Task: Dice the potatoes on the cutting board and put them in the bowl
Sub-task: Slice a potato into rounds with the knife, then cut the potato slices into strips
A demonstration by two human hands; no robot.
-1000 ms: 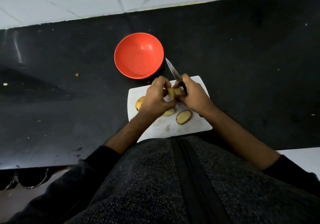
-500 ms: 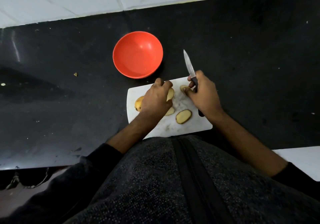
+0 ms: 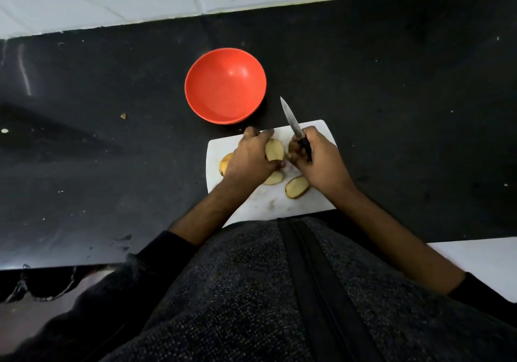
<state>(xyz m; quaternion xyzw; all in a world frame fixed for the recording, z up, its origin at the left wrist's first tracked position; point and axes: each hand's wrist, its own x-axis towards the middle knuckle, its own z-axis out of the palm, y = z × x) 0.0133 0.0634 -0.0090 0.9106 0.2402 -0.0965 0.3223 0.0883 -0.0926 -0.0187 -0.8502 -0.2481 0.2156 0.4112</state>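
1. We saw the right hand (image 3: 319, 160) curled tightly round the black handle of the knife (image 3: 296, 130), blade pointing up and away toward the bowl (image 3: 225, 97).
2. The left hand (image 3: 249, 157) held a potato slice (image 3: 274, 150) on edge, fingers curled over its far side, thumb under it.
3. 2 more slices lay flat on the cutting board (image 3: 279, 202): one (image 3: 273, 178) partly under the left hand, another (image 3: 297, 187) just beside the right wrist.
4. An uncut potato piece (image 3: 226, 163) showed at the left hand's outer side.
5. The red bowl stood on the black counter (image 3: 112, 109), just beyond the board.
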